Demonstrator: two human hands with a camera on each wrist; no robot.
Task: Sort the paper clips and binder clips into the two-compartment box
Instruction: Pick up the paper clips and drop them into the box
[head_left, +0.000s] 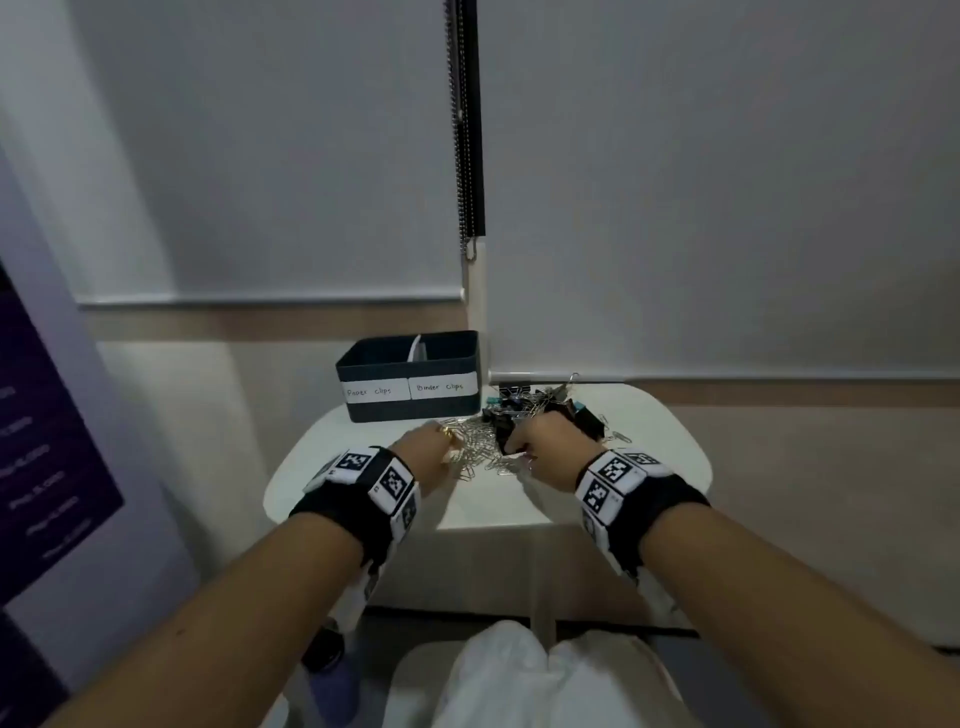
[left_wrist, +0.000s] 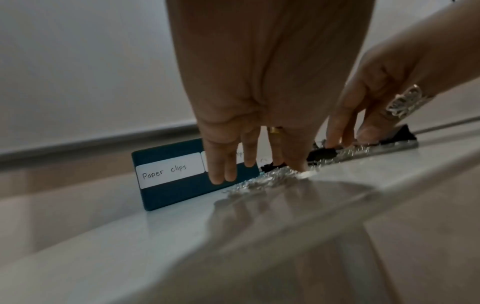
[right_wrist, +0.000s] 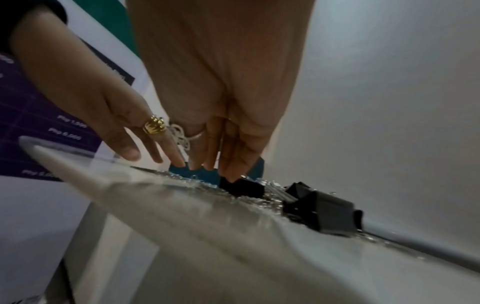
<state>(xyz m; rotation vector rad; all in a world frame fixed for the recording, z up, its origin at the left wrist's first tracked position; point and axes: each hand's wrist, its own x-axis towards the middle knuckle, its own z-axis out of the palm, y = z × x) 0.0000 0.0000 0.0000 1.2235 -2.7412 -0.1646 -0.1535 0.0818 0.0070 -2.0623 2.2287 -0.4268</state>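
Note:
A dark two-compartment box (head_left: 363, 366) stands at the back left of the small white table (head_left: 649, 447), labelled "Paper clips" on the left and "Binder clips" on the right. In front of it spreads a pile of silver paper clips (head_left: 475, 452), with black binder clips (head_left: 519, 405) heaped behind. My left hand (head_left: 447, 441) reaches down with straight fingers, its thumb tip in the paper clips (left_wrist: 272, 179). My right hand (head_left: 514, 447) points its fingers down too, and its thumb tip touches a small black binder clip (right_wrist: 245, 188). No clip is lifted off the table.
A large black binder clip (right_wrist: 324, 214) lies near the table's right back edge by the wall. Window blinds with a bead chain (head_left: 465, 156) hang behind. A purple poster (head_left: 41, 441) stands at the left. The table's rounded front edge is just under my wrists.

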